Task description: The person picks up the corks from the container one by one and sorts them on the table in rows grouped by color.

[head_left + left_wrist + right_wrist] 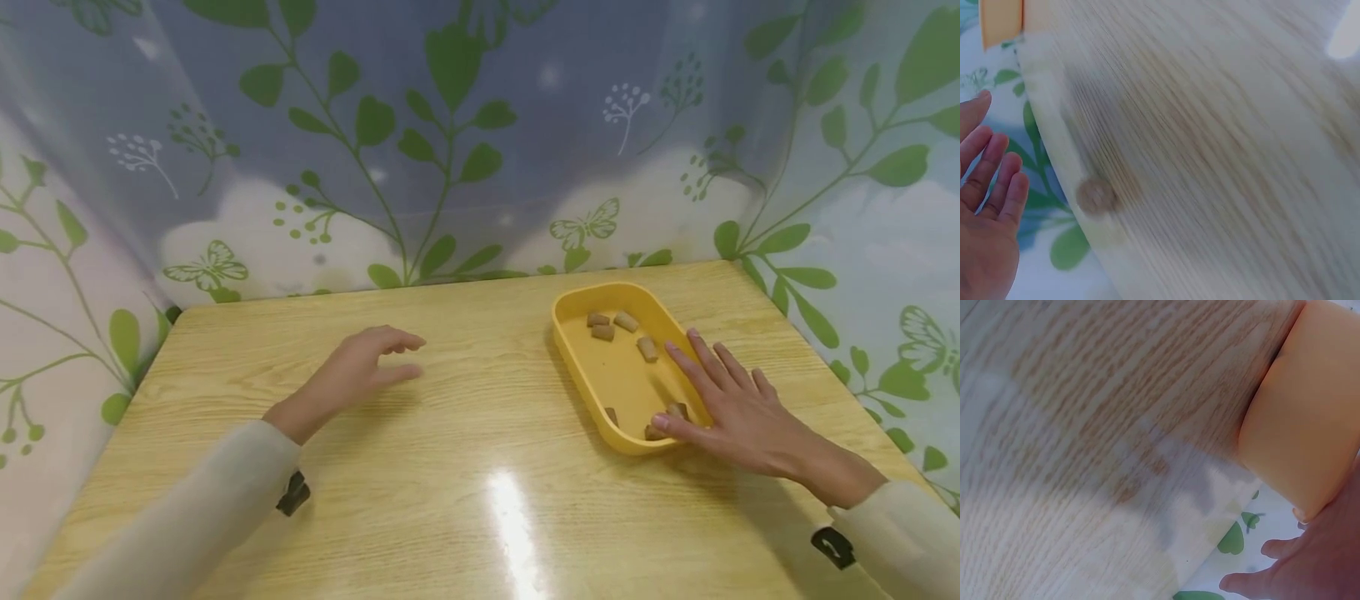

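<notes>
A yellow plastic tray (592, 385) sits on the right half of the table, with several short brown cylindrical pieces (647, 349) scattered in it. My right hand (742, 408) spreads its fingers over the tray's near right rim, the thumb reaching across the near corner. In the right wrist view the tray's outer wall (1307, 406) shows right beside the hand (1310, 569). To the left, my left hand (367, 362) is above the table, thumb and fingers apart with nothing between them. Near it in the left wrist view is a blurred round brown piece (1097, 196), not visible in the head view.
The light wood-grain table (450, 433) carries a bright glare patch near its front. Around its back and sides hangs a cloth (480, 167) printed with leaves and butterflies. A dark strap piece (294, 493) hangs below the left sleeve.
</notes>
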